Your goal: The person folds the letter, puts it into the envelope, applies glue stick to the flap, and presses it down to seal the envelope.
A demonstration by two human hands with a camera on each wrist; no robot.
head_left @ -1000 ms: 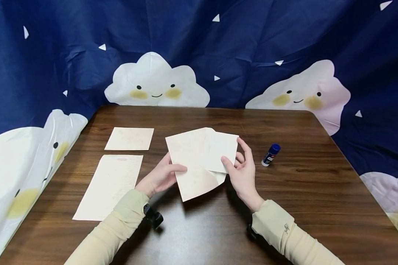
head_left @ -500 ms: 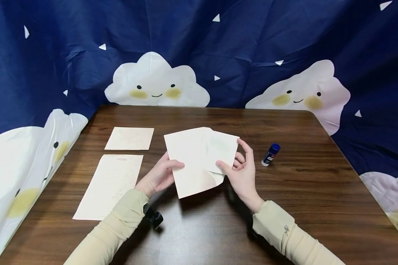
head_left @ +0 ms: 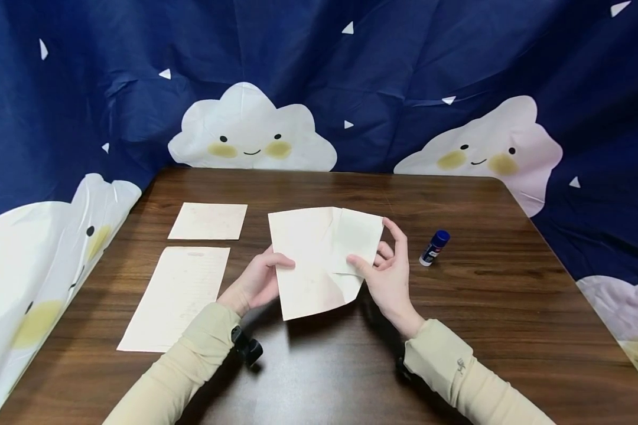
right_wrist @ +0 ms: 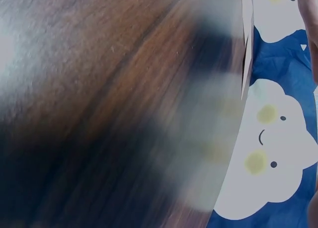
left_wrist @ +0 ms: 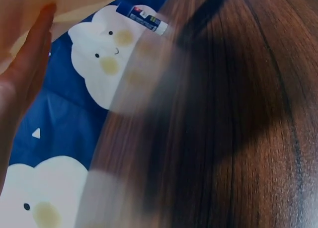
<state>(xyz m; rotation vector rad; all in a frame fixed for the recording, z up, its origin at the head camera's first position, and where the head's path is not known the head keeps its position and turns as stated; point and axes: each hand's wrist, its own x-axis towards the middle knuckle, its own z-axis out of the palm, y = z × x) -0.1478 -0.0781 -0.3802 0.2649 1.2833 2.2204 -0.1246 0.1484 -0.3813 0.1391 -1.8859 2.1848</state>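
Observation:
A cream sheet of paper (head_left: 305, 289), partly folded, is held up above the middle of the table in the head view. My left hand (head_left: 257, 280) grips its left edge, thumb on the near face and fingers behind. At the right side, my right hand (head_left: 390, 277) pinches a squarish folded panel (head_left: 356, 236) between thumb and fingers. Below that panel a corner of the paper bends away. The left wrist view has the left hand (left_wrist: 30, 59) under the paper (left_wrist: 74, 9). Only the paper's thin edge (right_wrist: 247, 44) and a sliver of the right hand (right_wrist: 309, 19) show in the right wrist view.
A capped blue glue stick (head_left: 434, 248) stands right of the right hand. To the left lie a small cream card (head_left: 207, 221) and, nearer, a larger sheet with faint lines (head_left: 175, 301). A blue cloud-print curtain (head_left: 372, 71) hangs behind the wooden table (head_left: 489, 295).
Both hands keep their hold. The paper has tilted slightly, going a little left and then back right; the right thumb sits slightly farther left on the panel, which looks greyer.

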